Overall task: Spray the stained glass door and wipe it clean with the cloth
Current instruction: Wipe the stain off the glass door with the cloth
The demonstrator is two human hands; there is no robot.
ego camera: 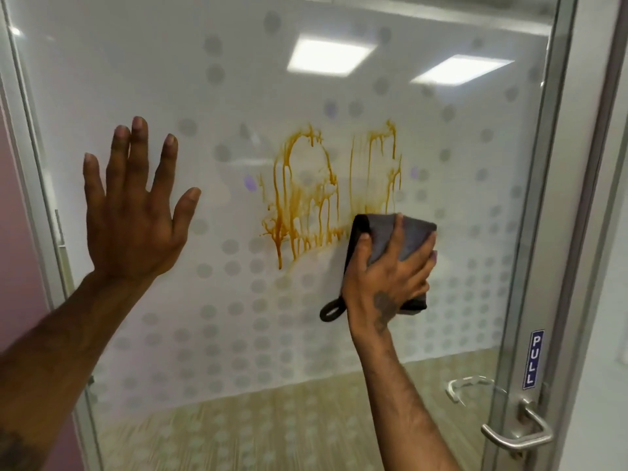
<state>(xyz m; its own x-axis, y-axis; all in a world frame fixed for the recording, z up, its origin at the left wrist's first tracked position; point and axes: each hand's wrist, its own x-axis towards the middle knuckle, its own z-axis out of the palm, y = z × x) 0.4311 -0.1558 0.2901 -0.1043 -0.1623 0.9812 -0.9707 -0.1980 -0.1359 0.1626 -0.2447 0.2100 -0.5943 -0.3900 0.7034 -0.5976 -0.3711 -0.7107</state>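
The right hand [387, 266] is clamped on a folded dark grey cloth [404, 239], pressed flat to the frosted, dotted glass door [306, 317]. The left hand [132, 212], fingers spread and empty, braces further off on the same pane. The orange-brown dripping stain [306, 198] lies up and to the left of the cloth, just touching its top edge, its runs vertical; the right hand is nearer.

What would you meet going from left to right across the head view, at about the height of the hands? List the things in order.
left hand → orange-brown stain → grey cloth under the right hand → PULL sticker
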